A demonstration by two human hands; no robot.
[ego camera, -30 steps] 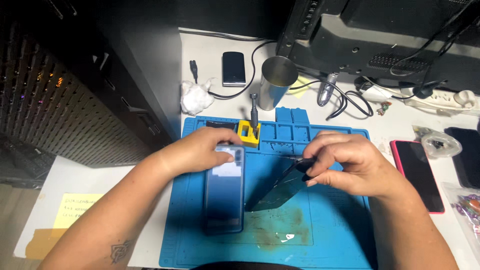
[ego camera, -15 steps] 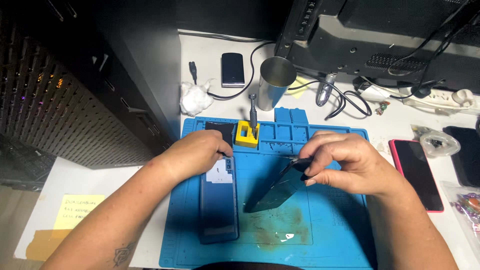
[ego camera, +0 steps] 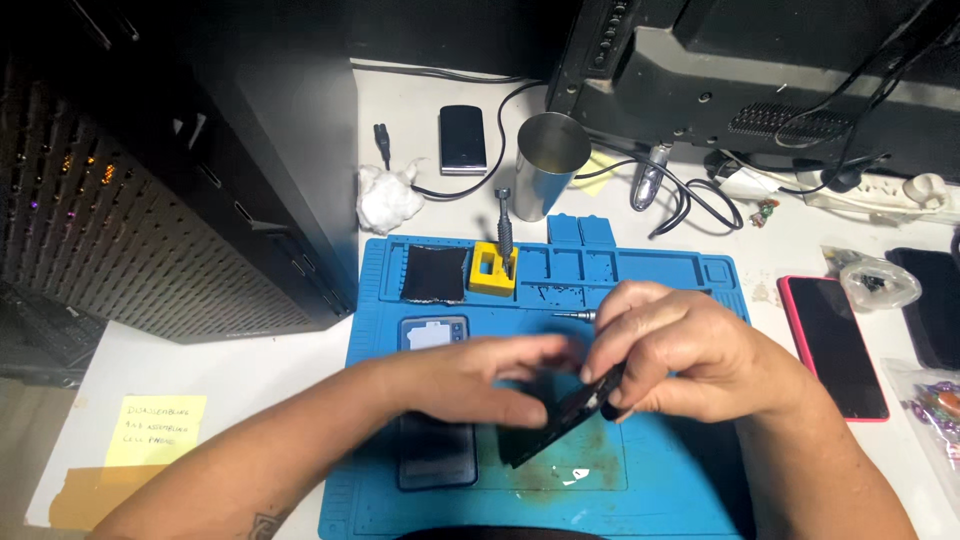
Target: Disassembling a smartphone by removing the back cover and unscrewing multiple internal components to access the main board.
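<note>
My right hand (ego camera: 690, 360) pinches the upper end of a dark phone body (ego camera: 555, 425), holding it tilted above the blue work mat (ego camera: 680, 480). My left hand (ego camera: 480, 375) reaches across with fingers together and touches the same phone body from the left. Under my left forearm a blue phone back cover (ego camera: 435, 335) lies flat on the mat, its camera end showing. A thin screwdriver (ego camera: 578, 315) rests on the mat just beyond my fingers.
A yellow block with an upright tool (ego camera: 495, 268) and a black square pad (ego camera: 435, 272) sit at the mat's far edge. Behind are a metal cup (ego camera: 548, 165), a small dark phone (ego camera: 462, 138), white wadding (ego camera: 388, 195) and cables. A red-edged phone (ego camera: 832, 345) lies right; a computer tower (ego camera: 200, 170) stands left.
My left hand left the blue back cover and moved right to the dark phone body held by my right hand. The cover now lies uncovered at its top end.
</note>
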